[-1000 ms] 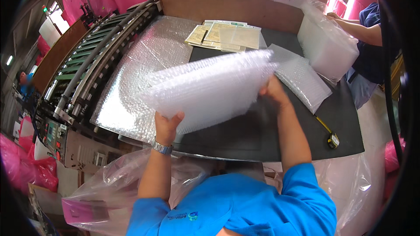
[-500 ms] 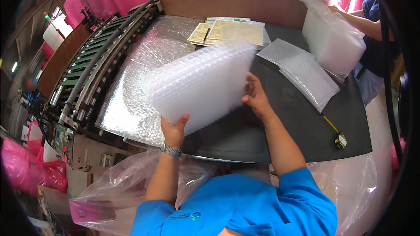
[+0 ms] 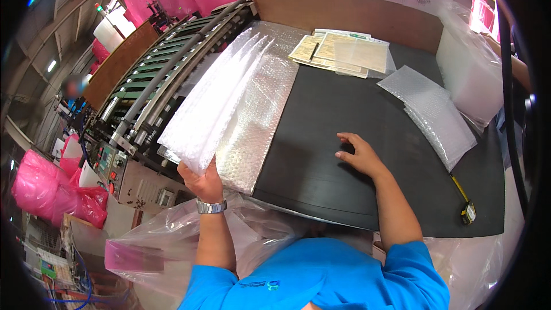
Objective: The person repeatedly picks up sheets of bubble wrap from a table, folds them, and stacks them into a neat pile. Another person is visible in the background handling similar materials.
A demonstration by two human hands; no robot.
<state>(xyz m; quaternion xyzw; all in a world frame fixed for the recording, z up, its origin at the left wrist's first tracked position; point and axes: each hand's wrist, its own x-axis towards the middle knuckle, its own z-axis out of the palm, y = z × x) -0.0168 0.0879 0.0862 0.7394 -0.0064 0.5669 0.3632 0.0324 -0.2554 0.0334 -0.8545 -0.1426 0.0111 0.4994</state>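
My left hand (image 3: pixel 202 179) pinches the near end of the bubble-wrap sheets (image 3: pixel 209 103), which fan out ahead of it above a shiny bubble-wrap layer (image 3: pixel 252 138). My right hand (image 3: pixel 361 156), thumb and fingers parted, is over the black tabletop (image 3: pixel 318 109), left of a tape measure (image 3: pixel 468 213).

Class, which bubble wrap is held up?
The whitish layered bubble-wrap bundle in the left hand; the silvery sheet and the clear pieces by the tape measure lie on the table.
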